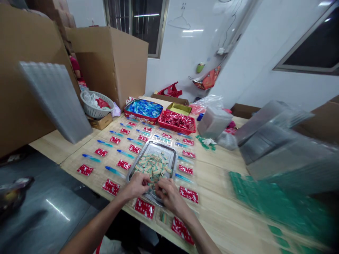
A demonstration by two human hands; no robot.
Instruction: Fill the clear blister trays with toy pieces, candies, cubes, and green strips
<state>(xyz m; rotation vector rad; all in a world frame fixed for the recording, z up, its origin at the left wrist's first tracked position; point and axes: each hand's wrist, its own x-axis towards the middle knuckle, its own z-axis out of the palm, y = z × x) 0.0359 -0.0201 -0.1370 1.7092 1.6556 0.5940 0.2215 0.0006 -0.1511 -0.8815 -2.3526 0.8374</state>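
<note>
A shiny metal tray (174, 155) holds a heap of small cream-and-green striped pieces (155, 164). At its near left side my left hand (137, 184) is closed, fingertips pinched low over the pieces. My right hand (168, 192) curls over the near right part, its fingers also pinched together. What either hand grips is too small and covered to make out. Around the tray lie rows of clear plastic trays, each with a red dotted packet (111, 187) and many with a blue pen (114, 171). One near tray holds several striped pieces (164, 217).
Behind the rows stand a tin of blue pens (144, 108), a red basket of packets (177, 120) and a gold tin (179, 108). Stacked clear plastic trays (280, 151) and green sheets (272, 197) lie right. A tall clear stack (57, 102) and cardboard boxes (106, 53) stand left.
</note>
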